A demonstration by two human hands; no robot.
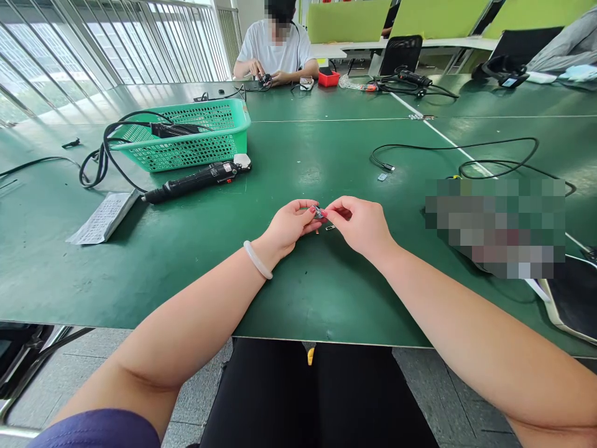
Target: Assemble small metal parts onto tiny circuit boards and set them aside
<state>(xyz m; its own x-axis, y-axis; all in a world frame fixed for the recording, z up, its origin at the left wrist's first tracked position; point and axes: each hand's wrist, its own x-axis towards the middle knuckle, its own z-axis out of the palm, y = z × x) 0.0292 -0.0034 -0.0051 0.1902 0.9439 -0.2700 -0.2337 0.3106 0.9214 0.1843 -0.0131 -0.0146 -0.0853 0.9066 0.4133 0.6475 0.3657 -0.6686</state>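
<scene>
Between my two hands, above the green tabletop, is a small dark electronic-looking piece point(318, 212), too small to name exactly. My left hand point(293, 225) has its thumb and fingers closed around it, with a pale bangle on the wrist. From the other side, the thumb and index finger of my right hand point(358, 224) pinch at the piece's right end; whether they grip that piece or some tiny part on it is hidden. Just below the fingertips lies a tiny metallic part point(330, 228) on the table.
A green basket point(186, 140) with a cabled tool stands at left, a black electric screwdriver point(198, 180) before it. Nearby is a paper pad point(105, 218). A black cable point(504, 143) and a blurred-out item point(494, 227) lie right. Across the table point(298, 298) sits another person point(275, 46).
</scene>
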